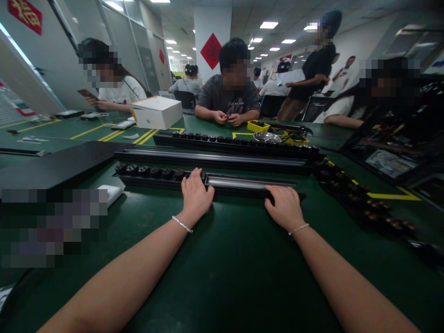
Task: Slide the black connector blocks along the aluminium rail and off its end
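Note:
A long black channel rail [239, 181] lies crosswise on the green table in front of me. Several small black round parts [143, 171] sit in a row along its left half, while the right half shows a bare, shiny inner strip. My left hand [196, 195] is on the rail near its middle, fingers curled over the far side by the last of the parts and thumb at the near side. Toward the rail's right end, my right hand [285, 206] grips it with fingers over the top; the thumb is partly hidden by shadow.
Beyond lie a second black rail [215, 158] and a third rail [239, 141] filled with parts. Dark parts [367, 199] run along the right. A white box [157, 112], metal bowl [267, 138] and yellow tray [258, 126] stand farther back. Several people sit around the table.

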`<action>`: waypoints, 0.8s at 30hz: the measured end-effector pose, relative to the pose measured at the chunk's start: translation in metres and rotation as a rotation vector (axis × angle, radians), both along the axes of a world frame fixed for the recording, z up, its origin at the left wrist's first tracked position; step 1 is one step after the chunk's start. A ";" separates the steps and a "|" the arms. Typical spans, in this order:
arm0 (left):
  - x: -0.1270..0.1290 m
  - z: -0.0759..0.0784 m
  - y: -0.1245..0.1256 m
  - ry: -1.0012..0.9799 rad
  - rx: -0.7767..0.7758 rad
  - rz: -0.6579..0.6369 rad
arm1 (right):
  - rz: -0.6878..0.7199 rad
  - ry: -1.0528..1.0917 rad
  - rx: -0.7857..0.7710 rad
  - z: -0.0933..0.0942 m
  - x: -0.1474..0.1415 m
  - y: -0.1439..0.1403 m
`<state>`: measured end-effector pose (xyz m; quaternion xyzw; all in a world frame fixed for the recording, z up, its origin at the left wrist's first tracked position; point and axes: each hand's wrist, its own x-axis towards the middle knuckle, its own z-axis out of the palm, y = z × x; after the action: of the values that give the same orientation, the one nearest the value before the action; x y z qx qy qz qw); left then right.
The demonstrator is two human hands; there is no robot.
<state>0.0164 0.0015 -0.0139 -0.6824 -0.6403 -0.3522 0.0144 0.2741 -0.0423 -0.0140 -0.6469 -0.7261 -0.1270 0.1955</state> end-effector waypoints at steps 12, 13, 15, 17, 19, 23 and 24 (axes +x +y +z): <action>0.000 0.000 -0.001 -0.011 0.006 -0.008 | -0.007 0.025 -0.038 0.004 -0.002 -0.001; 0.000 0.000 -0.001 -0.010 0.001 -0.014 | -0.008 0.025 -0.037 0.004 -0.002 -0.001; 0.001 0.001 -0.001 -0.007 -0.010 -0.029 | -0.009 0.026 -0.033 0.004 -0.002 -0.001; 0.001 0.001 -0.002 -0.002 -0.018 -0.044 | -0.006 0.025 -0.028 0.003 -0.002 -0.001; 0.001 0.002 -0.002 -0.001 -0.024 -0.053 | -0.001 0.022 -0.025 0.002 -0.001 0.000; 0.000 0.003 -0.003 -0.002 -0.039 -0.062 | 0.005 0.019 -0.021 0.002 0.000 0.000; 0.000 0.003 -0.002 -0.002 -0.041 -0.062 | 0.006 0.019 -0.019 0.002 0.000 0.000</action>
<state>0.0163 -0.0009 -0.0113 -0.7018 -0.6260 -0.3398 -0.0112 0.2739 -0.0426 -0.0123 -0.6479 -0.7272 -0.1134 0.1965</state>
